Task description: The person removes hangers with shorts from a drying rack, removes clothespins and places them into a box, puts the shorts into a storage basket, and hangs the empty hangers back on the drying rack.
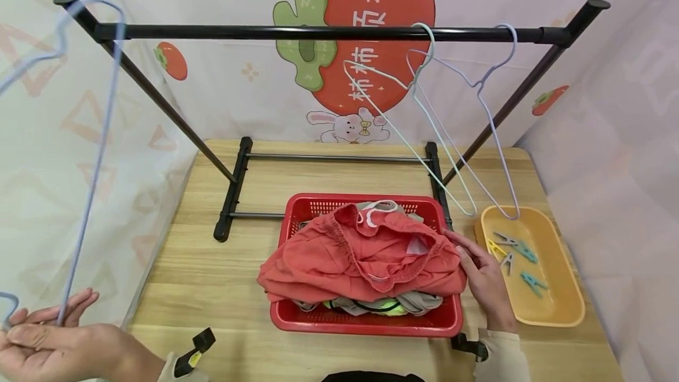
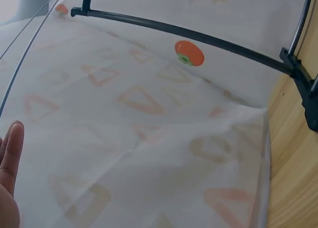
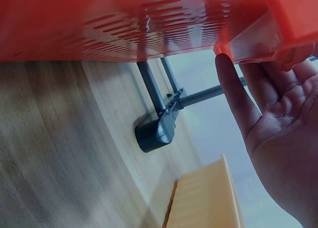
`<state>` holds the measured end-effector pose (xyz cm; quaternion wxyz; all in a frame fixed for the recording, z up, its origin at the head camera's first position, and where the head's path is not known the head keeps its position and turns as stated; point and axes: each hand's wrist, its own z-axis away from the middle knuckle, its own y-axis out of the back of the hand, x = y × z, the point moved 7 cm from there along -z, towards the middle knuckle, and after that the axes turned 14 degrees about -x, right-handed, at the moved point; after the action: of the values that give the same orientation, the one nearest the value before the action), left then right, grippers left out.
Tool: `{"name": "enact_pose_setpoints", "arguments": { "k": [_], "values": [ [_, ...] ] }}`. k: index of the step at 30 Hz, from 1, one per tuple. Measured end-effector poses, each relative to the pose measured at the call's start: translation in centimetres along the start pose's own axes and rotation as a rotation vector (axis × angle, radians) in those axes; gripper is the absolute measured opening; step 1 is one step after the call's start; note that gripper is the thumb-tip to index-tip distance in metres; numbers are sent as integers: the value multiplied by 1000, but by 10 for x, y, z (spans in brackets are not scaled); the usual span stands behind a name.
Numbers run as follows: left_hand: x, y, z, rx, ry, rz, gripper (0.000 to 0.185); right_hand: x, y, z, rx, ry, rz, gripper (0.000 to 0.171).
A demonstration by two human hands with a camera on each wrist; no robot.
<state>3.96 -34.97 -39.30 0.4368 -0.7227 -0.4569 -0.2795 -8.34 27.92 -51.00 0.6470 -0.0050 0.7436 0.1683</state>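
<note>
Coral-red cloth, a pair of elastic-waisted shorts (image 1: 361,261), is heaped on top of the other laundry in the red plastic basket (image 1: 366,320), and the right hand (image 1: 485,279) is laid against its near edge with the fingers only loosely bent; the fingertips are touching the fabric at the basket's corner, but no pinch or grip has been closed yet. From the right wrist view the palm is seen spread beside the basket wall. Far out to the other side, the left hand (image 1: 48,341) is held low with its fingers curled round the bottom of a pale blue wire hanger (image 1: 101,140), whose hook end is raised beside the black rail (image 1: 318,33) of the drying rack. Two more wire hangers (image 1: 456,111) are hung on that rail above the right hand, and just beyond the same hand a yellow tray (image 1: 557,311) of clothes pegs (image 1: 517,249) is set on the wooden table (image 1: 201,276). The step in hand is judged to be the taking up of the shorts for hanging. For the next move, a firm grasp on the waistband would be called for, followed by the garment being lifted clear of the basket and brought across towards the held hanger.
</note>
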Motion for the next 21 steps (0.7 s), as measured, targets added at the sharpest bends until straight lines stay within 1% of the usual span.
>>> {"name": "enact_pose_setpoints", "arguments": {
  "k": [1, 2, 3, 4, 6, 7, 9, 10, 12, 14, 16, 19, 20, 21],
  "values": [
    [0, 2, -1, 14, 22, -1, 24, 0, 0, 0, 4, -4, -3, 35],
    [1, 4, -2, 21, 30, -14, 23, 0, 0, 0, 7, -10, -2, 35],
    [1, 6, -2, 37, 53, 0, 23, 1, 1, 0, 8, -16, -1, 35],
    [2, 7, -3, 44, 59, -1, 23, 1, 1, 0, 8, -22, 2, 34],
    [4, 9, -4, 38, 51, -41, 24, 1, 0, 0, 1, -37, 6, 35],
    [5, 10, -4, 33, 51, -40, 23, 2, 0, 1, -2, -44, 11, 35],
    [6, 9, -4, -12, 40, -151, 26, 3, 0, 2, -2, -56, 24, 35],
    [7, 7, -3, -34, 14, -192, 26, 3, 1, 2, -1, -58, 25, 35],
    [8, 2, -1, -77, -23, -245, 26, 3, 1, 2, 3, -61, 30, 35],
    [9, -5, 1, -115, -77, -227, 25, 4, 1, 1, 5, -61, 34, 35],
    [9, -14, 4, -149, -116, -122, 23, 4, 1, 0, 6, -57, 29, 35],
    [14, -32, 13, -209, -134, -37, 22, 3, 1, 0, 14, -49, 21, 35],
    [16, -38, 16, -228, -136, -19, 22, 3, 1, 0, 21, -51, 15, 35],
    [19, -43, 20, -248, -150, -23, 22, 3, 1, 0, 27, -55, 13, 35]
  ]
}}
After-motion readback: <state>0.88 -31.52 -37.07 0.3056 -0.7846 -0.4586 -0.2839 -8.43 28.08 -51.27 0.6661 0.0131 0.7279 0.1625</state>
